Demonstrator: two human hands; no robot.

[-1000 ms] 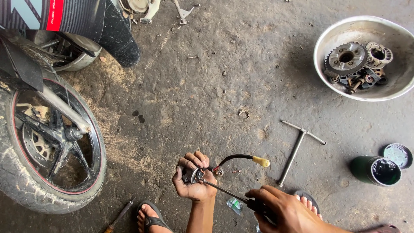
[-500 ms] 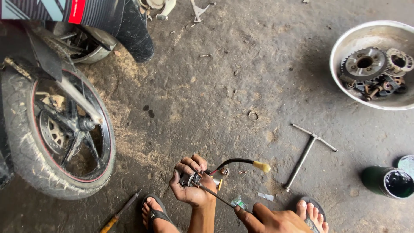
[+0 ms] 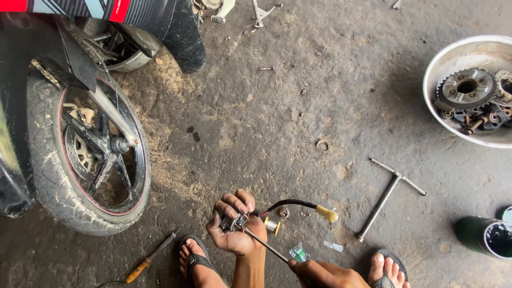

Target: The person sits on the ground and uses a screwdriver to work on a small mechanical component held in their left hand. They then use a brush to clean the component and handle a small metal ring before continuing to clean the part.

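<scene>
Head view, two hands: left [image 3: 234, 234] grasping one small part [image 3: 236, 221], right [image 3: 325, 274] grasping one screwdriver [image 3: 266, 246].

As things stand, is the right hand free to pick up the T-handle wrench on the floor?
Probably not: the right hand grips a screwdriver, though the T-handle wrench lies unobstructed nearby.

My left grip [image 3: 234, 232] holds a dull, greasy metal part [image 3: 234, 221]; its black rubber cable [image 3: 290, 204] is matt; the concrete floor [image 3: 320, 90] is rough and dusty.

Motorcycle repair workshop: wheel [image 3: 85, 154], T-wrench [image 3: 388, 196], parts basin [image 3: 453, 58]
</scene>
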